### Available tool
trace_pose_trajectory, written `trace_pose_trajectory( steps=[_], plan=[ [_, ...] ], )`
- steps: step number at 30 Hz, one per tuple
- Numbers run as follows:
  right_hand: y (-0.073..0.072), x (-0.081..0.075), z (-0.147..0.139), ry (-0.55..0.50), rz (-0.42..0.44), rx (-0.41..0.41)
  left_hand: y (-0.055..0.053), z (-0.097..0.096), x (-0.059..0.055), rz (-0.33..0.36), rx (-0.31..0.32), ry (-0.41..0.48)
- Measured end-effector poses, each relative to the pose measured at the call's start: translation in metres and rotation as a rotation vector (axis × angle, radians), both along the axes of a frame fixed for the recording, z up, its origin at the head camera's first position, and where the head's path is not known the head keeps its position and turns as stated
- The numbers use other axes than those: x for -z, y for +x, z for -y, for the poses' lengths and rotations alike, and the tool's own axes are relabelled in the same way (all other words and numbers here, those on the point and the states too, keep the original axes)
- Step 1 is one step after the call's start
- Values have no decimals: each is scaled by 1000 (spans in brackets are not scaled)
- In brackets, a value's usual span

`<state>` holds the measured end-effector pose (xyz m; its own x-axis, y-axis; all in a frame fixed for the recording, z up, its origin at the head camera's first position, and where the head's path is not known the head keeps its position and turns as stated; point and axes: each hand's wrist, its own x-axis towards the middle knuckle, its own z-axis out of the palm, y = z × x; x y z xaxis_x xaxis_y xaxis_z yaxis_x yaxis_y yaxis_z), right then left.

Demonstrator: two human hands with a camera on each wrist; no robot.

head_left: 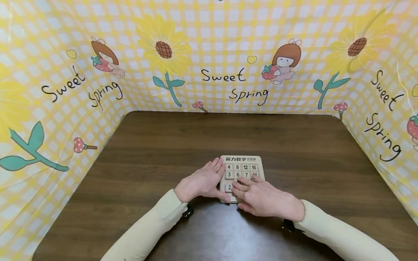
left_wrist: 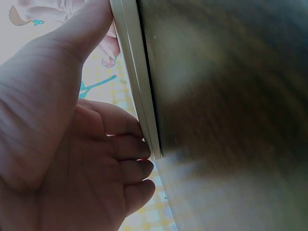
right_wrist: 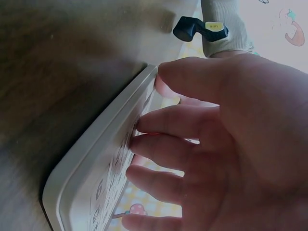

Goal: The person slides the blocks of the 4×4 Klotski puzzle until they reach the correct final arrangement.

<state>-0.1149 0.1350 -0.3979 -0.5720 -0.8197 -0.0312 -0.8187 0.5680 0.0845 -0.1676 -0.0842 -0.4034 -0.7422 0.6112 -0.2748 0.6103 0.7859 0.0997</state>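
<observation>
- A magnetic number sliding puzzle (head_left: pixel 241 158) lies flat on the dark wood-grain desk (head_left: pixel 163 145), about midway between the desk's left and right edges and well apart from its far edge; dark Chinese lettering runs along the puzzle's far edge.
- Its far row of number tiles (head_left: pixel 237 167) reads 4, 8, 12, 15; the next reads 3, 6, 7, 14, with the 14 partly covered by fingers. The 2 tile (head_left: pixel 229 187) lies by the puzzle's left edge, nearer the person; several others are hidden.
- The left hand (head_left: pixel 202 184) rests along the puzzle's left edge, fingers side by side and nearly straight, thumb spread away from them at the near left corner.
- The right hand (head_left: pixel 262 195) lies over the puzzle's near right part, fingers spread with tips on or just above the tiles, thumb by the near edge; whether every fingertip touches, I cannot tell.
- Cream sleeves (head_left: pixel 147 224) cover both forearms, a black wrist device (head_left: pixel 188 210) at each cuff.
- Yellow-and-white checked cloth (head_left: pixel 212 47), printed with sunflowers and "Sweet Spring", stands beyond the desk's far edge and along both sides.
</observation>
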Motion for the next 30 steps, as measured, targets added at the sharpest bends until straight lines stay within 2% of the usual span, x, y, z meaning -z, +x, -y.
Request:
trace_pose_trajectory(
  steps=[11,17,30],
  plan=[
    [-9,2,1,-22,-22,16,0,1,1,-4,-4,6],
    [-10,3,1,-23,1,27,-1,1,2,-3,-8,1],
    [7,-7,-20,-24,26,54,-1,0,3,-13,-3,4]
  ],
)
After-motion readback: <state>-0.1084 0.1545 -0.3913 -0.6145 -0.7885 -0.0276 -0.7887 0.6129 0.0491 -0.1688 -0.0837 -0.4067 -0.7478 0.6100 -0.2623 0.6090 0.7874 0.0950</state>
